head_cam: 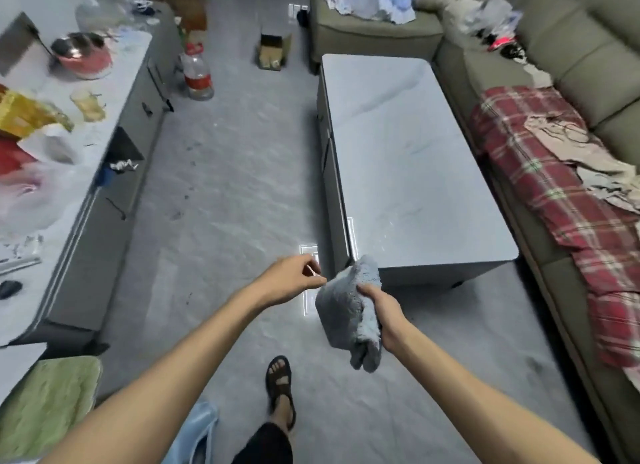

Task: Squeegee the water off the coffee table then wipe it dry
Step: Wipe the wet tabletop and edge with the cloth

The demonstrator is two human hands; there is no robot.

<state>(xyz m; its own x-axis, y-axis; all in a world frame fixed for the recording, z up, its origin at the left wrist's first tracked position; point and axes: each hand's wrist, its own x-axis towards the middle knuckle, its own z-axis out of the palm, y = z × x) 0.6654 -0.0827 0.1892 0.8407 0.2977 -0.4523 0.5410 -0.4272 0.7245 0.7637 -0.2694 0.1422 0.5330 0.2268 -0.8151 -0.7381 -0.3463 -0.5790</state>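
From where I'm watching, the right hand [382,311] is clamped around a fluffy grey-blue cloth [349,316], which hangs bunched in the air just off the near corner of the coffee table worktop [408,158]. Left hand [294,278] is beside the cloth, fingers loosely curled, holding nothing as far as I can see. The worktop's bare, with a sofa [588,65] along its far side. One sandaled foot [280,384] on the grey floor [214,200] below.

Home living room — sofa [568,48], coffee table [408,152].
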